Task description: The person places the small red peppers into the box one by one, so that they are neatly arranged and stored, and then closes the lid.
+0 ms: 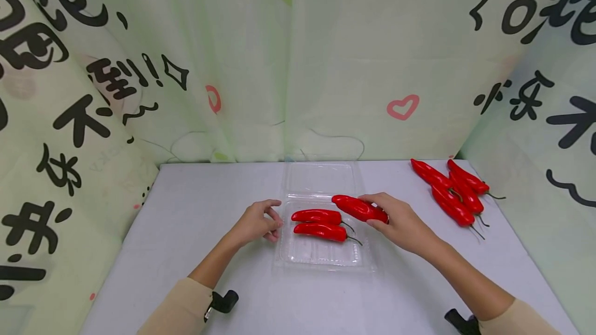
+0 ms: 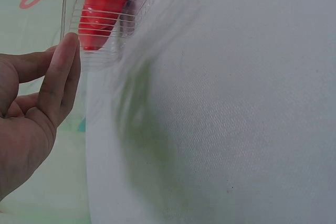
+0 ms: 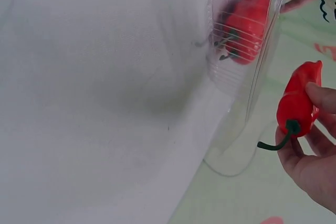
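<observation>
My right hand (image 1: 396, 221) holds a red chili pepper (image 1: 356, 207) above the right side of a clear plastic box (image 1: 321, 256). In the right wrist view the thumb and fingers grip that pepper (image 3: 298, 100) near its green stem. Two more red peppers (image 1: 321, 231) lie side by side in the box, stems to the right. At the box's left edge is my left hand (image 1: 258, 222), its fingers loosely bent and holding nothing. In the left wrist view a fingertip of the left hand (image 2: 44, 87) is at the box wall; whether it touches cannot be told.
The box's clear lid (image 1: 321, 179) lies folded back toward the curtain (image 1: 335, 66). Several red peppers (image 1: 453, 203) lie in a group at the table's back right. Printed curtains surround the white table (image 1: 195, 211) at the back and sides.
</observation>
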{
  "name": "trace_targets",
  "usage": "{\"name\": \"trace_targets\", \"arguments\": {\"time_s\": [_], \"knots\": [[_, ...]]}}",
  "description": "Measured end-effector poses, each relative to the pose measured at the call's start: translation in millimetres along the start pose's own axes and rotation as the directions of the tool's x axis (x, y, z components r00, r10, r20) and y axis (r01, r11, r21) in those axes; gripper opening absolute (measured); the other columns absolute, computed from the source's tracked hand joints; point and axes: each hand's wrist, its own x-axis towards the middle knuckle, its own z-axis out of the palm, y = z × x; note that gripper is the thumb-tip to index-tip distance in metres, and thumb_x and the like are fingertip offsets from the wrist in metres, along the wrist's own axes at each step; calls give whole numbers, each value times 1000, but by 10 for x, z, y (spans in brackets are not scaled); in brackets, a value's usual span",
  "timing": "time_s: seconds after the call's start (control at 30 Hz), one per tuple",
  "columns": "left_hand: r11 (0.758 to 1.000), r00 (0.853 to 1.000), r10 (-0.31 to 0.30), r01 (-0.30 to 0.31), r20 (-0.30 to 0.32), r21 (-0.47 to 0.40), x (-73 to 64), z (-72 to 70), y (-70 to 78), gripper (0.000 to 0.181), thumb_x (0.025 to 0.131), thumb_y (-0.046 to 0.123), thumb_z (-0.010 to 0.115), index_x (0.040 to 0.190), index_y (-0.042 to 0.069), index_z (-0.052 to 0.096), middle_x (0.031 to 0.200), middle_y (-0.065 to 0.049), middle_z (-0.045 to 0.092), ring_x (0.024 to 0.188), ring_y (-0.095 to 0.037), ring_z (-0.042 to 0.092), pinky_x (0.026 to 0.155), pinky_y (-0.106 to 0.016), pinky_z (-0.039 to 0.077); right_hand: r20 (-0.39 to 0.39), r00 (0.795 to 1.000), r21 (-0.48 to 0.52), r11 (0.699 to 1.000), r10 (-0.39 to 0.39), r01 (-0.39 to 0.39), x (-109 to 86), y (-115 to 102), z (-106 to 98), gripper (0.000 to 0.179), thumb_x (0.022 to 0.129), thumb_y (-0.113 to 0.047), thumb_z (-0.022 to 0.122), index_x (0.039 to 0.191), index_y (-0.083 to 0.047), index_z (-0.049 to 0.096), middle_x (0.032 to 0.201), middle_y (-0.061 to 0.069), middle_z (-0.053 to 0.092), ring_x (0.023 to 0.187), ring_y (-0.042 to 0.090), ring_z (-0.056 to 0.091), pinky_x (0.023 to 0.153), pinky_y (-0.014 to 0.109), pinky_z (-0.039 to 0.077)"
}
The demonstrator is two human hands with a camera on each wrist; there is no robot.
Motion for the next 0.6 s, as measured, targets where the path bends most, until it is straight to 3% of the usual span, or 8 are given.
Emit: {"name": "trace_targets", "arguments": {"time_s": [0.23, 0.6], "knots": [[1000, 1000, -1, 1, 1, 11, -2, -6, 7, 60, 94, -2, 69, 149, -2, 47, 99, -13, 66, 60, -17, 69, 60, -33, 64, 34, 997, 5, 998, -68, 67, 56, -136, 90, 60, 86, -10, 83, 141, -16, 60, 132, 6, 67, 113, 25, 66, 85, 37, 65], [1000, 1000, -6, 5, 12, 18, -1, -12, 8, 61, 94, -1, 69, 150, -2, 46, 99, -13, 66, 60, -18, 69, 61, -32, 64, 89, 990, 56, 993, -108, 103, 102, -296, 239, 57, 86, -7, 83, 138, -18, 61, 131, 1, 67, 111, 19, 65, 85, 31, 63]]}}
